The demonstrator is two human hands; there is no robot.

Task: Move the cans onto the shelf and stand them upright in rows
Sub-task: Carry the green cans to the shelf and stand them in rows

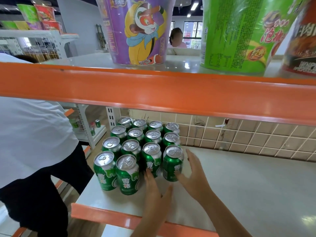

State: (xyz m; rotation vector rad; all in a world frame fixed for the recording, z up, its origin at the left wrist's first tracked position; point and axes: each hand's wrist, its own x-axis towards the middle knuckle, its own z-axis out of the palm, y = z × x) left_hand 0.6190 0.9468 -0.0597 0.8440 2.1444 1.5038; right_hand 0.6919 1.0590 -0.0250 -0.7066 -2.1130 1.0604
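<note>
The fingers [191, 161] of the right hand [195, 175] are spread apart and cupped round the right flank of the front can [173, 163] in the rightmost column; the thumb lies low against its front, while the other fingers reach past its right side, and whether they touch cannot be told. The left hand [156, 195] lies flat and palm-down on the white shelf [248, 185], fingers straight and close together, holding nothing. Its fingertips sit at the foot of the neighbouring can [151, 159], and its wrist crosses the orange front edge [102, 214] of the shelf.

Fourteen green cans [135, 144] stand upright at the left end of the shelf, tops up, packed in four columns running from the front toward the tiled back wall [248, 135]. The two left columns hold four cans each and the two right columns three each, so the left pair reaches nearer the front edge.

On the upper shelf [153, 88] stand three large noodle tubs: purple [136, 29], green [242, 35] and a red one [302, 40] cut off at the right.
</note>
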